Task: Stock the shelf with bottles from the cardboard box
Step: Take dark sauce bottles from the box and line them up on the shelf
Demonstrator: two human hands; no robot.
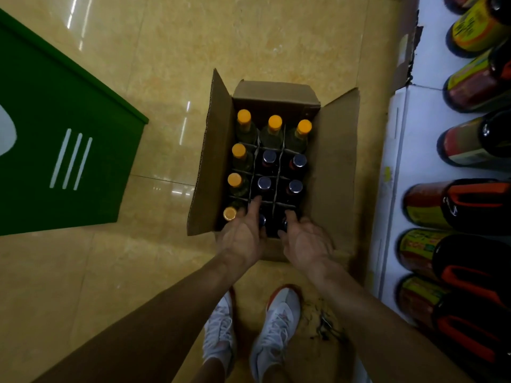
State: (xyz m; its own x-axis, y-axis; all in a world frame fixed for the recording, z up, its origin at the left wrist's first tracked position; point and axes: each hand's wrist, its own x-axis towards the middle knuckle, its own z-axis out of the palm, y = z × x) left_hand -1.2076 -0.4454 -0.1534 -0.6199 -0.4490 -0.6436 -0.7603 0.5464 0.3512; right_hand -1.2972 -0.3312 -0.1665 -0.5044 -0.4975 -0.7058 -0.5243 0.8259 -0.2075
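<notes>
Open cardboard box point(336, 161) on the tan tiled floor point(166, 64), flaps spread, just beside a white shelf point(409, 150) on the right. Inside, upright bottles point(245, 131) in a cardboard divider point(278, 172): orange caps point(275, 122) along the far row and down the left column, dark caps point(269, 156) in the rest (twelve cells, all filled).

Left hand point(243, 239) over the near left corner, index finger point(255, 205) stretched straight onto the divider, other fingers hidden behind the hand; whether holding anything, cannot tell. Right hand point(307, 241) at the near right cell, palm turned inward, fingers bent down beside a dark cap; closed round it or not, cannot tell.

Large dark bottles point(470, 203) with orange handles lined along the shelf. Green panel point(55, 134) on the left, well apart from the box. White shoes point(276, 322) between the forearms.
</notes>
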